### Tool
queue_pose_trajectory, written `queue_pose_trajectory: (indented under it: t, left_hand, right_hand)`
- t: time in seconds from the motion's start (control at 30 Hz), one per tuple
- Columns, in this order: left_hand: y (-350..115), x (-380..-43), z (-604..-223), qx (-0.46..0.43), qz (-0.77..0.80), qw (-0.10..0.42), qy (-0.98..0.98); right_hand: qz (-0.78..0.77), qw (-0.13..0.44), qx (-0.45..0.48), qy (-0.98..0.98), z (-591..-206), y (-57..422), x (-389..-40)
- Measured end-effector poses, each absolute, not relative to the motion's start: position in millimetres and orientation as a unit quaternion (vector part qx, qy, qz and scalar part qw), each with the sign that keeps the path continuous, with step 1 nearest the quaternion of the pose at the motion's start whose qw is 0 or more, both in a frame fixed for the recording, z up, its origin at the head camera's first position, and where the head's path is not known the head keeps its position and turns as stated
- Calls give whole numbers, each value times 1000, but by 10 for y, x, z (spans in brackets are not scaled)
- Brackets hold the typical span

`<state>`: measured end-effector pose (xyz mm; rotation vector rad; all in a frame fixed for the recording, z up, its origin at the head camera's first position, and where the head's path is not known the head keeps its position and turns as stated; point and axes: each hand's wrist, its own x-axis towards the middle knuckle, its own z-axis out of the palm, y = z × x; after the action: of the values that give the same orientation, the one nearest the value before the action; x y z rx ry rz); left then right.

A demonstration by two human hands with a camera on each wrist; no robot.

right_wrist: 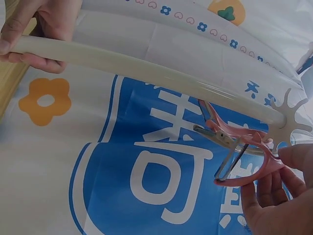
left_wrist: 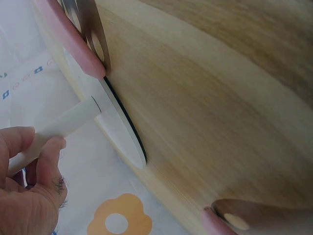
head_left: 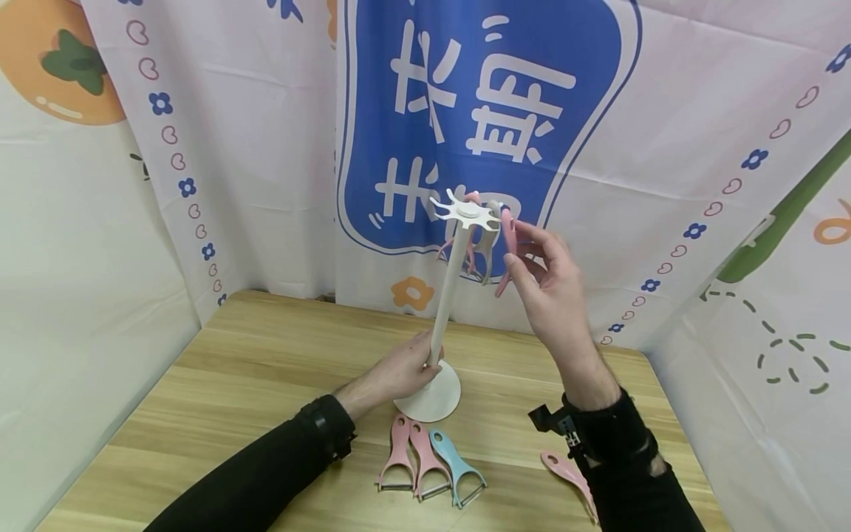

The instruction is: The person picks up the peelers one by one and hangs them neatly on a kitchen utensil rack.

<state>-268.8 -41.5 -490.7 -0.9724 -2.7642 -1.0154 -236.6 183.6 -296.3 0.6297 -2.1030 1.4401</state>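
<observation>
A white stand with a round base and a ring of curved hooks rises from the table. My left hand grips its pole just above the base. Up at the hooks, my right hand pinches a pink peeler by its handle, blade end downward; whether its hole is over a hook I cannot tell. Beside it hang a pale grey peeler and a pink peeler, partly hidden behind the pole. In the right wrist view the held peeler's metal blade shows close to the hanging ones.
Two pink peelers, one at the left and one in the middle, lie beside a blue peeler before the base. Another pink peeler lies near the right forearm. A printed curtain hangs behind the wooden table.
</observation>
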Motion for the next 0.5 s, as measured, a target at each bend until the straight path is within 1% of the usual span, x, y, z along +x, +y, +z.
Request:
queue_pose_trajectory:
  t: [0.5]
  left_hand:
    - [-413,-2697,-4908,-320,-328,23,-888]
  right_hand:
    - [537,237,248,-771,-3009,1763,-2385]
